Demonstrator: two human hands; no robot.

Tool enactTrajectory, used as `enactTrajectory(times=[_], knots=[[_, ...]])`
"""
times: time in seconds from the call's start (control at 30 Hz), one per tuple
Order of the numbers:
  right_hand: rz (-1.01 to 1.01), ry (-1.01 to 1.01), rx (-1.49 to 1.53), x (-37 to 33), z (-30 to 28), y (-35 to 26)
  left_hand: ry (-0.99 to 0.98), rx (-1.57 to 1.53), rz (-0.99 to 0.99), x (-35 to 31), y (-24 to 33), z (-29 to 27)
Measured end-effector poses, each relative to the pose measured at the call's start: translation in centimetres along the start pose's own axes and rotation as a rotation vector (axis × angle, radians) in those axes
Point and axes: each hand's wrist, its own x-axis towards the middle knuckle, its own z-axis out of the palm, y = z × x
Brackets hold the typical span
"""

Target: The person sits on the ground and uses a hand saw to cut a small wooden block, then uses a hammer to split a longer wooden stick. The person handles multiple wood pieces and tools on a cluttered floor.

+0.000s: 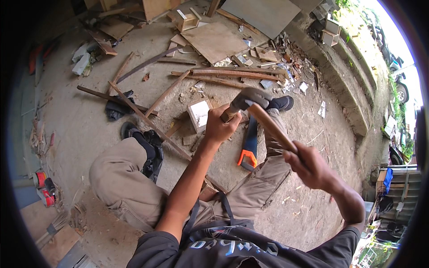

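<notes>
My right hand (308, 165) is wrapped round the wooden handle of a mallet (272, 127) with a dark, rounded head. The head is beside the upper end of a short piece of wood (229, 114), which my left hand (221, 125) grips in a closed fist. Whether head and wood touch, I cannot tell; the wood's lower part is hidden by my fingers. Left of that fist, a small wooden box (199, 115) with a white top sits on the ground. A handsaw (248, 154) with an orange and black handle lies between my legs.
Long wooden strips (152, 129) lie crossed on the dirt floor in front of me. Farther off are a plywood sheet (213, 42), a grey board (261, 15) and scattered scraps. Concrete steps (330, 80) rise on the right. A black plastic bag (119, 106) lies at left.
</notes>
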Motion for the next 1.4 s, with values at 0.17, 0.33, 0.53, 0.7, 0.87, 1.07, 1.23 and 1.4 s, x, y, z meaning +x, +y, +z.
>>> enactTrajectory(times=[0.17,0.33,0.53,0.7,0.87,1.07,1.23,1.4], knots=[[0.03,0.122,0.502,-1.4,-2.9,-2.2,-0.022,-0.009,0.013,0.0,0.7,-0.1],[-0.047,0.105,0.253,-0.8,-0.2,0.7,-0.047,-0.065,-0.001,0.3,0.9,1.1],[0.034,0.104,0.318,-1.9,-2.0,-0.5,-0.097,0.039,0.002,-0.2,-0.7,0.8],[-0.311,0.29,0.454,-2.2,1.0,2.1,-0.097,-0.031,0.029,-0.2,0.9,1.4],[0.129,0.023,0.129,-2.1,-1.6,1.1,-0.095,0.009,0.011,0.4,0.6,0.8],[-0.139,0.2,0.496,-2.9,0.4,2.2,-0.125,-0.001,0.041,0.3,0.8,1.7],[0.036,-0.027,0.015,-2.0,-0.3,0.2,-0.078,-0.028,0.054,-0.2,0.1,1.4],[-0.282,0.188,0.211,-3.1,0.1,1.0,-0.124,0.001,0.052,0.1,0.3,1.3]])
